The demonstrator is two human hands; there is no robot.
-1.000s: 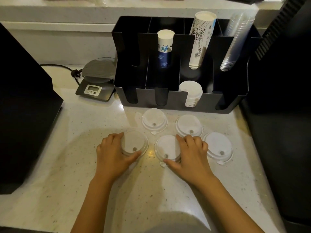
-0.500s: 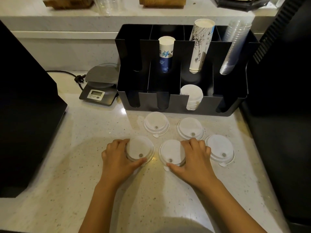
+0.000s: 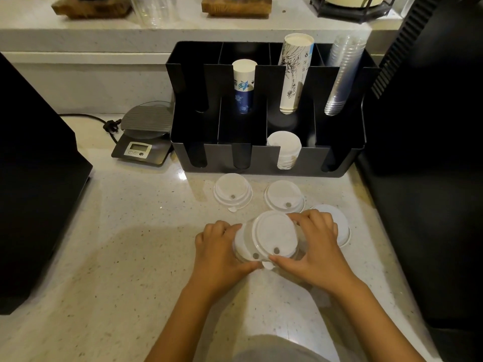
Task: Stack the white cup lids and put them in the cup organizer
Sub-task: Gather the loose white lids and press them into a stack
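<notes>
- A person stands at a pale speckled counter [image 3: 109, 257], both bare forearms reaching forward.
- The left hand [image 3: 219, 254] curls around the left edge of a white cup lid [image 3: 241, 246], fingers bent over its rim and thumb underneath toward the front.
- The right hand [image 3: 317, 253] holds a second white lid [image 3: 274, 236], fingers arched over its far rim and thumb pressed at its near edge, close to the small sip hole.
- The right-hand lid overlaps the left-hand one, sitting partly on top and offset to the right; they are not yet lined up.
- Three more white lids lie flat on the counter: one at the back left [image 3: 232, 190], one at the back right [image 3: 284, 195], and one [image 3: 339, 226] partly hidden behind the right hand.
- Just behind them sits a black cup organizer [image 3: 337, 163] with divided slots.
- A front slot, second from the right, holds a stack of white lids [image 3: 285, 150].
- Back slots hold a short blue-and-white paper cup stack [image 3: 244, 84], a taller printed paper cup stack [image 3: 295, 74], and clear plastic cups [image 3: 342, 74].
- A small digital scale [image 3: 143, 137] rests left of the organizer.
</notes>
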